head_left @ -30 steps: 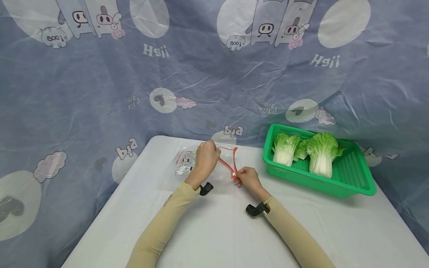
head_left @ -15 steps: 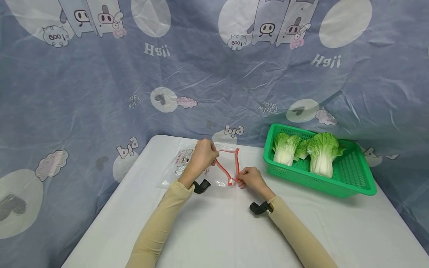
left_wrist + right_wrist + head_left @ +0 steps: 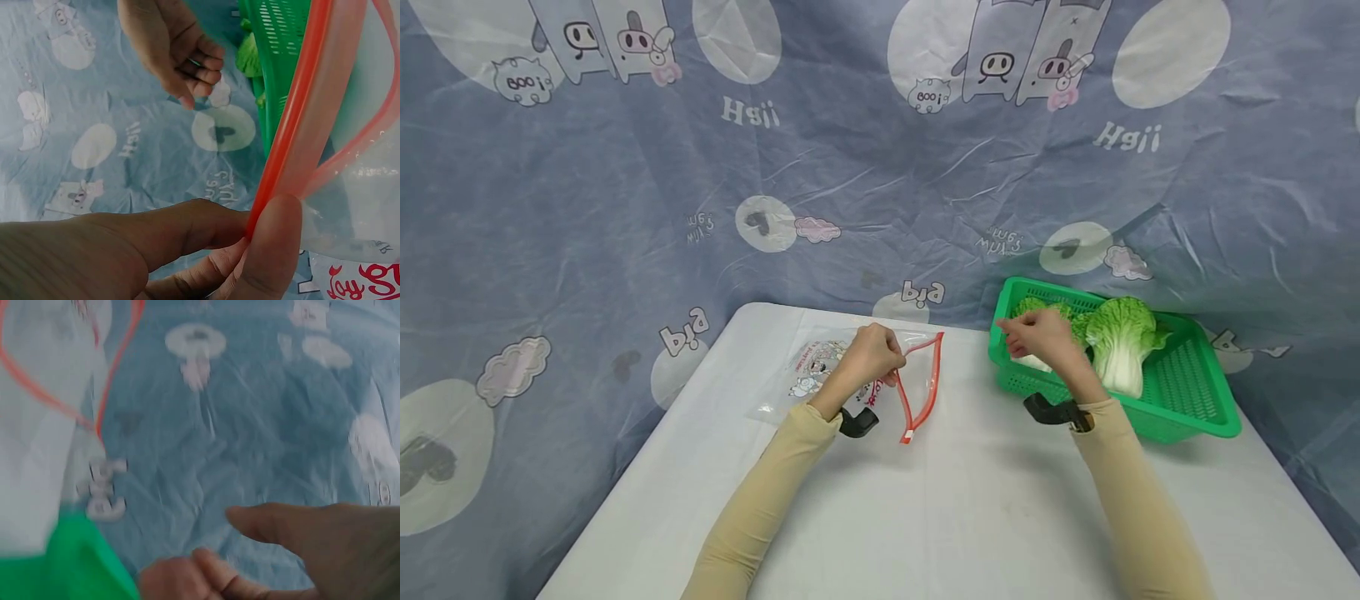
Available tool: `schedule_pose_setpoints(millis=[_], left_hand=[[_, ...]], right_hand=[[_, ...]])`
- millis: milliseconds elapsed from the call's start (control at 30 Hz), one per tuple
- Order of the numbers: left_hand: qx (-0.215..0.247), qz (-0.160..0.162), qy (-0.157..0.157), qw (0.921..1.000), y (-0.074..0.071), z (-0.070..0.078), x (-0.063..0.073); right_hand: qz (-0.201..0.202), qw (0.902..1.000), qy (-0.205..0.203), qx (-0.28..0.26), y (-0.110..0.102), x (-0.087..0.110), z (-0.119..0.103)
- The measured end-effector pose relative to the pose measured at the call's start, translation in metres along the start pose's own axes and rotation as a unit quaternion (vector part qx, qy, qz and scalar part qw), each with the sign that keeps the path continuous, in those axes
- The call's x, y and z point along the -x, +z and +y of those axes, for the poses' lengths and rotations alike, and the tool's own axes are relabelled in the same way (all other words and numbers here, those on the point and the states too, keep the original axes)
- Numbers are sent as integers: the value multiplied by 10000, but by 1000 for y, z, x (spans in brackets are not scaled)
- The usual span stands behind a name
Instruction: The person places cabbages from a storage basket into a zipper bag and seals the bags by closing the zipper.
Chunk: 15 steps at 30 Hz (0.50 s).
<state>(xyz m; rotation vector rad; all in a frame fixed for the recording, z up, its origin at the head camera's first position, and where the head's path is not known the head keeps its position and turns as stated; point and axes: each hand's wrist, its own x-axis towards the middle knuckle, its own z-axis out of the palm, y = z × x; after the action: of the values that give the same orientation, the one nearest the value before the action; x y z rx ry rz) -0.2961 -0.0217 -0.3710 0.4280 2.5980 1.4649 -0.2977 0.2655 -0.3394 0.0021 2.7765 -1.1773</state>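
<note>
My left hand (image 3: 872,354) pinches the red zip edge of a clear plastic zip bag (image 3: 917,408) between thumb and fingers; the left wrist view shows the grip on the red strip (image 3: 281,144) close up. The bag's mouth gapes toward the right, and printed figures show on its film. Over the near left end of a green basket (image 3: 1217,392) hovers my right hand (image 3: 1045,337), its fingers loosely bent around nothing. It partly hides one napa cabbage (image 3: 1033,362). A second napa cabbage (image 3: 1120,346) lies beside that one in the basket.
A white cloth-covered table (image 3: 970,517) lies under everything. Behind it hangs a blue patterned curtain (image 3: 865,167). The basket stands at the table's back right. A black wrist camera (image 3: 859,422) sits on the left wrist, another wrist camera (image 3: 1051,411) on the right.
My right hand has let go of the bag's red edge and moved right and up to the basket. The left hand still pinches the bag, whose mouth has swung slightly nearer.
</note>
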Motion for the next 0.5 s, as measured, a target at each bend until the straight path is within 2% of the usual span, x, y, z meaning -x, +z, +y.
schedule_pose_setpoints(millis=[100,167,367,500], left_hand=[[33,-58,14,10000,1,0,0],[46,-73,30,10000,1,-1,0],[57,-161,64,9998,3,-1,0],[-42,-233,22,9997,5,-1,1]], right_hand=[[-60,9977,235,633,-26,-9,12],[-306,9952,488,793,-38,-18,25],[-1056,9881,1048,398,-52,-46,59],[-1221,9818,1396,415,-53,-60,71]])
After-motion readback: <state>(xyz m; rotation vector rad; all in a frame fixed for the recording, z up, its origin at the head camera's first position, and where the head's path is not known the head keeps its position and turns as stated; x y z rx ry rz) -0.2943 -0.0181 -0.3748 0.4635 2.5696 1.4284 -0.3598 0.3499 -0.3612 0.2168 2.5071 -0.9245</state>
